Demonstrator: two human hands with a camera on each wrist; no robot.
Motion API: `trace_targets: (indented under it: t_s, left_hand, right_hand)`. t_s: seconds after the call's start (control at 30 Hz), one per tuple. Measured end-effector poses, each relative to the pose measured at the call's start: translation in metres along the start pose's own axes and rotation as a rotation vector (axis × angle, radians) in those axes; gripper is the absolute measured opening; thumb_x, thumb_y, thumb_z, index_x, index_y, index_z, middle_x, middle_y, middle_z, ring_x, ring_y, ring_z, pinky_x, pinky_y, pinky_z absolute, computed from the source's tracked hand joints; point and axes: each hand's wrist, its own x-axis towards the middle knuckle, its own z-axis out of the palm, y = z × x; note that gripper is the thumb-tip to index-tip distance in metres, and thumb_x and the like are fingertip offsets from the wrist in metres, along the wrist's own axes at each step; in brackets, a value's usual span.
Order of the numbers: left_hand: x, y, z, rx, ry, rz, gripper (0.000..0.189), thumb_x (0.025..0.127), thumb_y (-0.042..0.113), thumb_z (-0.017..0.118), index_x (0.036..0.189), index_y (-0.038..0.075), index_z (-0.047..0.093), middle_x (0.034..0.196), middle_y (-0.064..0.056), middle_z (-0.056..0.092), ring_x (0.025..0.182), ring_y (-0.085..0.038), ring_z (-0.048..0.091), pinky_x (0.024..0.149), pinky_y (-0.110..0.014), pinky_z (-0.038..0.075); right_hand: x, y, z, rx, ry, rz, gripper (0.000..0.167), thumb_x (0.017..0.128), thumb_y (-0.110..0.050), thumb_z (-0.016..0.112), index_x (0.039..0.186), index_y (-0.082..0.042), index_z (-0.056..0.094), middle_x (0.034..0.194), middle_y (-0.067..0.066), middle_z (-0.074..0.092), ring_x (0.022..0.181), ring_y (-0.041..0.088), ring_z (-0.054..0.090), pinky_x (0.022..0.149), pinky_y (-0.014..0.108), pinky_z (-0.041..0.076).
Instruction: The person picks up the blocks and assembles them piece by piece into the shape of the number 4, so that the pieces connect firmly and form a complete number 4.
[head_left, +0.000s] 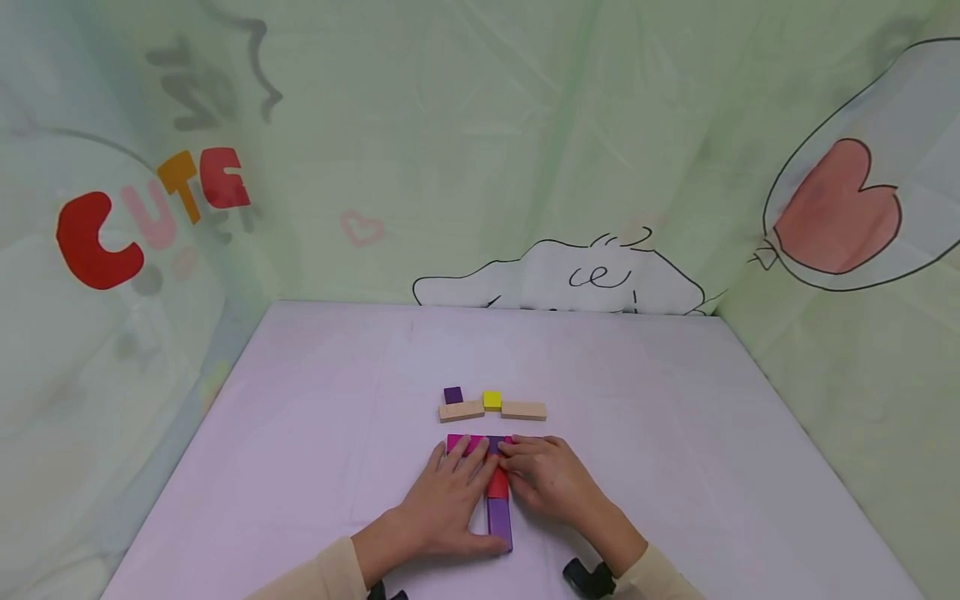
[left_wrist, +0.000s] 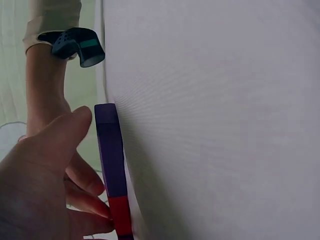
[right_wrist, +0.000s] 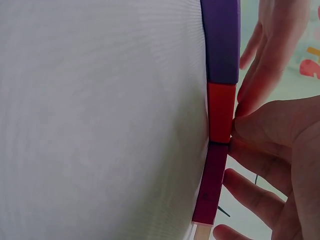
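Coloured wooden blocks form a T shape on the table. Its crossbar has a magenta block [head_left: 453, 442] at left, a purple cube [head_left: 495, 443] in the middle and another magenta block [right_wrist: 210, 185] at right. The stem is a red block [head_left: 498, 485] above a longer purple block [head_left: 498, 518]. My left hand [head_left: 448, 497] lies spread, its fingertips on the left magenta block and its thumb by the stem's near end. My right hand [head_left: 558, 479] touches the right magenta block with slightly bent fingers. Its thumb is by the red block, and the fingers partly hide the crossbar.
Beyond the T, two plain wooden blocks lie with a yellow cube [head_left: 491, 401] between them. A dark purple cube [head_left: 453, 395] sits behind the left plain block [head_left: 461, 412]. The right plain block [head_left: 523, 411] touches the yellow cube. A printed cloth [head_left: 487, 125] surrounds the white tabletop [head_left: 337, 375].
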Motion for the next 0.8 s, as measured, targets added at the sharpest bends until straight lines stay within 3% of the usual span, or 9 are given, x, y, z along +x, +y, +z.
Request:
trace_targets:
  t_s: [0.53, 0.8]
  left_hand:
    - [0.004, 0.001, -0.002, -0.050, -0.031, -0.007, 0.103, 0.088, 0.081, 0.051, 0.164, 0.015, 0.030, 0.173, -0.002, 0.025, 0.160, -0.034, 0.021, 0.123, -0.065, 0.026]
    - [0.005, 0.000, -0.004, -0.062, -0.038, -0.002, 0.102, 0.088, 0.080, 0.053, 0.164, 0.015, 0.031, 0.172, -0.003, 0.026, 0.159, -0.035, 0.022, 0.122, -0.065, 0.027]
  right_hand:
    - [0.001, -0.003, -0.008, -0.024, 0.002, -0.023, 0.025, 0.091, -0.021, 0.077, 0.114, -0.015, 0.081, 0.126, -0.001, 0.076, 0.125, 0.023, 0.068, 0.100, 0.057, 0.052]
    - [0.008, -0.003, -0.012, -0.035, -0.046, -0.025, 0.020, 0.091, -0.025, 0.078, 0.108, -0.017, 0.083, 0.123, -0.002, 0.077, 0.118, 0.019, 0.070, 0.099, 0.053, 0.053]
